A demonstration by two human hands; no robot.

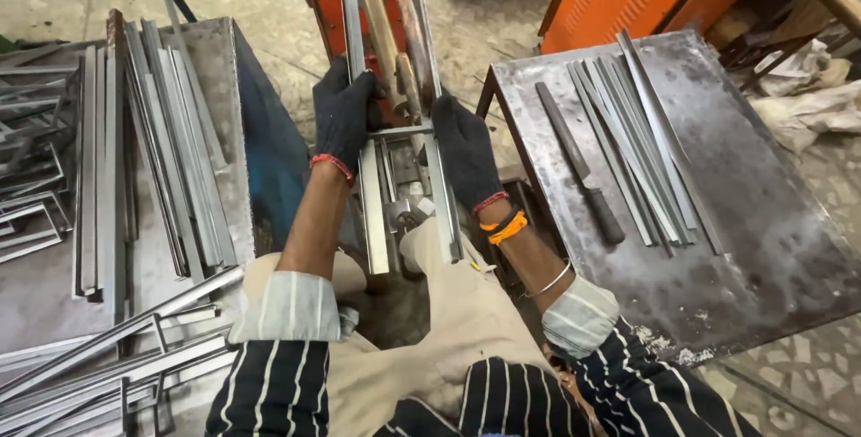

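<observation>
Even soft daylight, faint shadows, mild sheen on steel, sharp focus, slight wide-angle edge stretch

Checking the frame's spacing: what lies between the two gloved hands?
In the head view, a short metal crossbar spans between the left hand and right hand, joining the frame's two rails.

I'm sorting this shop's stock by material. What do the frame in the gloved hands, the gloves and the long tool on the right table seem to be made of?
Frame: bare grey metal, probably steel, dull sheen.
Gloves, left hand and right hand: black knitted fabric, matte and textured.
Long tool on the right table: dark metal blade, likely a file; dark handle, material unclear.
</observation>
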